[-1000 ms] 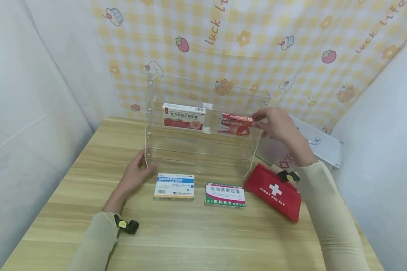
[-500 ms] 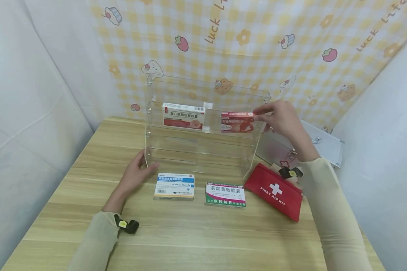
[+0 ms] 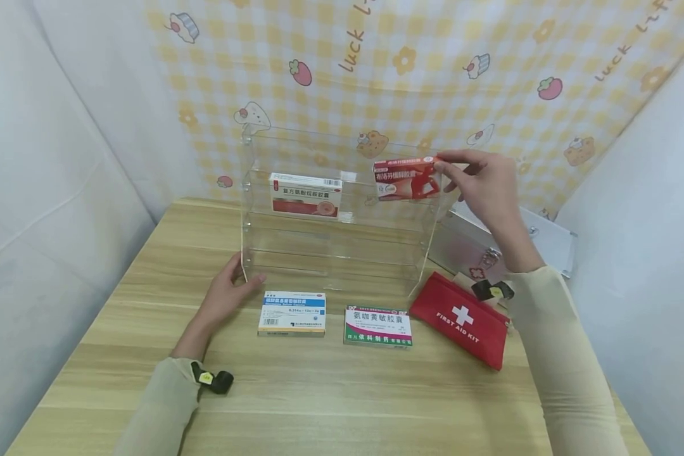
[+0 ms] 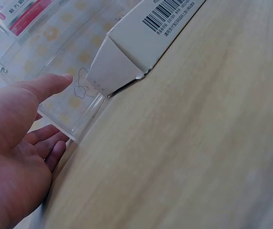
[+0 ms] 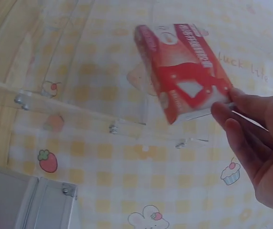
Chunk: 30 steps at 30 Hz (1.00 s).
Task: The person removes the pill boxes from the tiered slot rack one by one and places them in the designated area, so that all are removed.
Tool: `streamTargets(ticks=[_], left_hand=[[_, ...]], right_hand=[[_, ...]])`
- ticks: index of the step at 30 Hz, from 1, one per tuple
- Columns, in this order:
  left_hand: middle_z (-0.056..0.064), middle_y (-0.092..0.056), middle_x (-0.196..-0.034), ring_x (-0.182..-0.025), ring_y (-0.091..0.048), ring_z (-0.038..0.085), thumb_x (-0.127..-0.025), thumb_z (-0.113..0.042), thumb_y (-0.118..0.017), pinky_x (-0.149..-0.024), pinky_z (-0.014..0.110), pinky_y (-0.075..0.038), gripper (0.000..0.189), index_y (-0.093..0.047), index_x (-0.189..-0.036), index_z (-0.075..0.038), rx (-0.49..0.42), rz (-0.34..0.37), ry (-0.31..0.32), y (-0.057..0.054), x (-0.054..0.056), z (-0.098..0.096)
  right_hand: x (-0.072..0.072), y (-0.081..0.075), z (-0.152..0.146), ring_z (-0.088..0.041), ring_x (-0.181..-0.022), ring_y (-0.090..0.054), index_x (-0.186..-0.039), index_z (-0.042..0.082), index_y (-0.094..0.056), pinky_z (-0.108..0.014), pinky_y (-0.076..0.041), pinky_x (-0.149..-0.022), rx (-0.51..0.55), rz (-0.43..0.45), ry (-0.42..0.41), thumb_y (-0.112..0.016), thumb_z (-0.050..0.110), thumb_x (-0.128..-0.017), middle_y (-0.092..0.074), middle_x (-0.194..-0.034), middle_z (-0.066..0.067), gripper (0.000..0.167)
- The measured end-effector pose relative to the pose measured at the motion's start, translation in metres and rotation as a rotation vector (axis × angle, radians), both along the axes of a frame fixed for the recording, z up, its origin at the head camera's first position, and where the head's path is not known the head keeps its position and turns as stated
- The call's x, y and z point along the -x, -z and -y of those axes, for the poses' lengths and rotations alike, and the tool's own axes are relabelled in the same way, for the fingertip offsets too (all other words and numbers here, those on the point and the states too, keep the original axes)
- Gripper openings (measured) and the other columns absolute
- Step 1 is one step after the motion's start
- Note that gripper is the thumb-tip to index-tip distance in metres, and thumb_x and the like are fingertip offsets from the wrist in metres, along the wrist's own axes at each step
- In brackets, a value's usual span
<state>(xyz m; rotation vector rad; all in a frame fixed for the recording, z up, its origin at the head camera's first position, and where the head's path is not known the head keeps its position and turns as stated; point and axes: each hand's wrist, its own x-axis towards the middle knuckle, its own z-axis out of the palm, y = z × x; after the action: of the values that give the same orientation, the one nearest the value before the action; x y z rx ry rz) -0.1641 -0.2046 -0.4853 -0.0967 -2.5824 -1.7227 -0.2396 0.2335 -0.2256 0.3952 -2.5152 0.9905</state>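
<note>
Where the worktop (image 3: 319,399) ends at the rear, a yellow-checked cloth (image 3: 422,95) is hung as a backdrop, printed with fruit, cakes and lettering. A clear rack (image 3: 356,206) with stepped tiers is stood upright on the worktop, facing forward. A silver case (image 3: 547,240) is placed to the right of the rack and is partly covered from view by the right arm. In front of the case, a red first aid pouch (image 3: 462,320) is laid at an angle.

The lower left side panel of the rack is gripped by the left hand (image 3: 228,291), with the thumb extended along the front and the fingers placed behind the edge. A red box (image 3: 407,179) is pinched at its right end between the thumb and fingers of the right hand (image 3: 487,190); it is held slightly tilted before the upper right part of the rack, and contact with the rack cannot be told.

A white-and-red box (image 3: 306,196) is seated in the left half of an upper tier. A blue-and-white box (image 3: 292,313) is laid flat near the left thumb, and a green-and-white box (image 3: 378,327) is laid flat between it and the pouch.
</note>
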Motion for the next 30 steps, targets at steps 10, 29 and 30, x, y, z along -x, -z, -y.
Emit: streamTargets(ticks=[10,29,30], left_hand=[[0.015,-0.037,-0.153,-0.137,-0.036,0.038,-0.092,-0.043,-0.067,-0.106,0.066,-0.028,0.079,-0.022,-0.156,-0.034,-0.002,0.008,-0.007,0.0,-0.002,0.0],[0.021,-0.033,-0.153,-0.137,-0.032,0.044,-0.094,-0.031,-0.067,-0.104,0.068,-0.028,0.078,-0.022,-0.157,-0.022,-0.048,0.01,0.028,-0.02,-0.009,-0.006],[0.019,-0.033,-0.153,-0.137,-0.032,0.044,-0.094,-0.034,-0.067,-0.104,0.068,-0.028,0.079,-0.021,-0.157,-0.024,-0.041,0.01,0.024,-0.016,-0.007,-0.005]], right_hand=[[-0.021,0.001,-0.011,-0.021,-0.065,-0.068,-0.112,0.013,-0.076,-0.023,-0.049,-0.045,0.224,0.117,-0.091,-0.078,0.034,-0.084,-0.074,-0.1,-0.002,0.035],[-0.132,0.157,-0.029,-0.042,-0.075,-0.067,-0.106,0.009,-0.075,-0.042,-0.057,-0.055,0.308,0.702,-0.183,-0.078,0.033,-0.085,-0.073,-0.092,-0.01,0.032],[-0.137,0.165,-0.029,-0.043,-0.074,-0.067,-0.106,0.009,-0.075,-0.043,-0.057,-0.054,0.318,0.724,-0.181,-0.078,0.032,-0.085,-0.073,-0.091,-0.011,0.032]])
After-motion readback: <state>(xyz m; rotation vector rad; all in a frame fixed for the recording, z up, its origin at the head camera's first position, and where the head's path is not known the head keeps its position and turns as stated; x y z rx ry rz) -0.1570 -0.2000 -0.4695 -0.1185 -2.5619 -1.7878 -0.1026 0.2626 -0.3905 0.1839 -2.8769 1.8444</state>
